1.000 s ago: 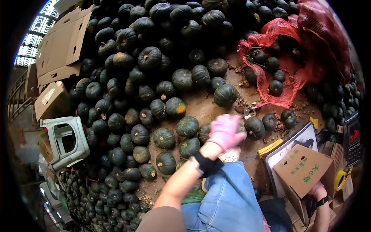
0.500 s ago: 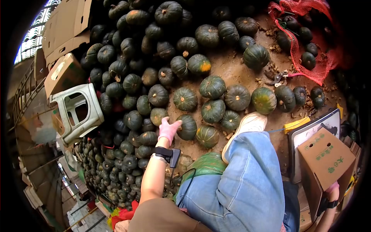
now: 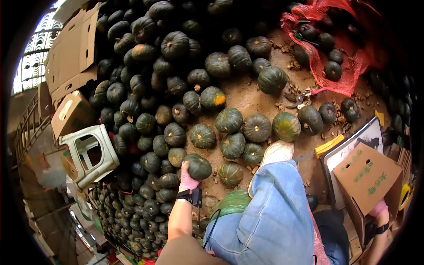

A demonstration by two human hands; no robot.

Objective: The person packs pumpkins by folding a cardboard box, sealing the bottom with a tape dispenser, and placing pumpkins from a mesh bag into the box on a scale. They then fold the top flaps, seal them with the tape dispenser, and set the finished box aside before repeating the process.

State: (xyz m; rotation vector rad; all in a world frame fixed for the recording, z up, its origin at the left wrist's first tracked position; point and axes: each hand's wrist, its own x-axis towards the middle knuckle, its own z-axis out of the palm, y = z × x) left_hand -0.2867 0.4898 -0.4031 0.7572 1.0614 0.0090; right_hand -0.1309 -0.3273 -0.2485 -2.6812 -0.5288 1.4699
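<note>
My left hand [image 3: 188, 180], in a pink glove, grips a dark green pumpkin [image 3: 198, 167] from its near left side. Close by lie a lighter green pumpkin [image 3: 177, 157] and a striped one [image 3: 230, 173]. At the right, my right hand [image 3: 378, 207], also gloved in pink, is at the lower edge of a cardboard box [image 3: 369, 176] with green print; its fingers are partly hidden by the box.
Pumpkins are heaped across the left and top. A pale green plastic stool [image 3: 106, 143] lies at the left by flattened cardboard [image 3: 73, 51]. Pruning shears [image 3: 301, 98] lie near a red mesh bag [image 3: 318, 66]. A white-topped scale [image 3: 329, 163] stands beside the box.
My left hand has closed on the dark green pumpkin and shifted it down and left. The view has turned slightly. My right hand remains at the box.
</note>
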